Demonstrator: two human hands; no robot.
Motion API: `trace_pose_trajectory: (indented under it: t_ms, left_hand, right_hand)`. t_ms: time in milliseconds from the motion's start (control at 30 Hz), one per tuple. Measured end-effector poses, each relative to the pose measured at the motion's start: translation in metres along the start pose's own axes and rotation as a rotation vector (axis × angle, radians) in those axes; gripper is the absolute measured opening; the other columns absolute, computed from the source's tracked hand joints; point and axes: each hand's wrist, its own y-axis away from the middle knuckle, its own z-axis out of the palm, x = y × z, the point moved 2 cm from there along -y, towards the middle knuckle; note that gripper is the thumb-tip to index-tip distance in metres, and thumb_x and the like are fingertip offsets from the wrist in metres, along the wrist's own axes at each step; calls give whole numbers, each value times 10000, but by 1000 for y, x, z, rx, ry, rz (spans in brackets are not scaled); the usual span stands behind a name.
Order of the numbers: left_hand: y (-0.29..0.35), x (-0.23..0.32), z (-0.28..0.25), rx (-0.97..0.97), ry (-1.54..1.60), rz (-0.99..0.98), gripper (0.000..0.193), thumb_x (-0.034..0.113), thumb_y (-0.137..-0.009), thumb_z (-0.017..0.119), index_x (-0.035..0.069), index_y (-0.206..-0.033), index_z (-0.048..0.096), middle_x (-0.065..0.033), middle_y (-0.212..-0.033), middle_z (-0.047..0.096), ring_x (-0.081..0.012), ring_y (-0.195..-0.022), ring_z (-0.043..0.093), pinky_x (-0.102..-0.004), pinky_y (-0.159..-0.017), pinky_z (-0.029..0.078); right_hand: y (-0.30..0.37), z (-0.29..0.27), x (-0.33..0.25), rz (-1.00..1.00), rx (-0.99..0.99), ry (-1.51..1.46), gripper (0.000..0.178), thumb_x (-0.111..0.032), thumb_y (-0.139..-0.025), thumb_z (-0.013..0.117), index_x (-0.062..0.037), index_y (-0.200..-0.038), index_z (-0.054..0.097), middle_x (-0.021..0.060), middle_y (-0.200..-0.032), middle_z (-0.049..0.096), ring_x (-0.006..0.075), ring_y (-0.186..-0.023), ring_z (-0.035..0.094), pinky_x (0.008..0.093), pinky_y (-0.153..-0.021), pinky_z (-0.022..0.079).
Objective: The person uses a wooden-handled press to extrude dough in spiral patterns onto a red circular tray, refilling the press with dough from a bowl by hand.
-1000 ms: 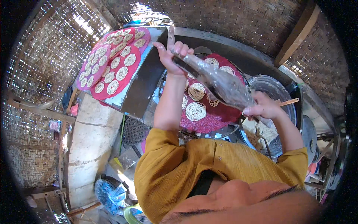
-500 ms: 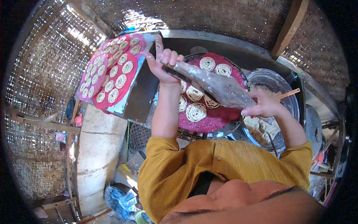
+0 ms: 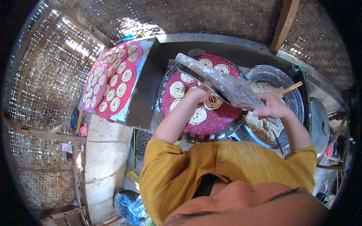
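Note:
A long grey wooden press, dusted with white flecks, slants above a round crimson mat. My right hand is closed round its lower right end. Under its middle part is my left hand, palm and fingers mostly hidden by the tool. Several coiled nests of pale dough strands lie on the mat, one directly below the press near my left hand. The mat rests on a round dark-rimmed rack.
At the right a large metal basin contains pale dough and a wooden spatula. Left of the mat, pink and red sheets of coiled nests cover a raised box. A woven bamboo wall stands behind.
My left hand has come down from the upper left end of the press to beneath its middle. The press has shifted slightly; my right hand still grips its lower end.

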Motion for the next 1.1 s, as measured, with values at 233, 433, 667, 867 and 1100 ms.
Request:
trace_pose_trajectory:
  t_ms: [233,433,667,867,1100]
  left_hand:
    - [-14,-21,-14,-459,-621,-146,450,326,-913,286,-24,-1186,358,-141,-1101,516,-219,-972,527,-313,-907,327]
    - [-21,-33,-40,-200,-974,141,545,396,-910,214,-73,-1119,398,-132,-1000,550,-213,-963,522,-313,-876,330]
    - [21,-8,-31,-199,-1779,608,514,452,-829,357,89,-1186,428,-86,-1246,371,-321,-1114,316,-471,-895,235]
    - [-1,38,-18,187,-1415,464,569,498,-833,333,86,-1221,391,-131,-1283,320,-310,-1140,316,-493,-890,249]
    - [-29,124,33,-645,585,448,794,671,-773,123,93,-1297,266,-129,-1056,499,-289,-1014,465,-433,-865,364]
  right_hand:
    - [-5,-7,10,-122,104,23,487,-345,-602,705,20,-890,560,21,-642,536,87,-525,523,221,-476,428]
    - [-5,-14,16,-70,206,-13,439,-333,-627,682,21,-856,560,29,-623,528,100,-526,522,231,-476,424]
    - [-1,-16,20,-89,234,-53,444,-338,-629,673,36,-835,554,36,-619,526,110,-516,524,241,-470,422]
    - [-2,-16,15,-102,207,-106,458,-362,-636,659,35,-835,545,56,-622,529,118,-510,528,246,-465,425]
    - [-16,-27,25,-112,-137,-257,531,-521,-820,413,-12,-937,511,56,-705,543,118,-517,512,252,-442,417]
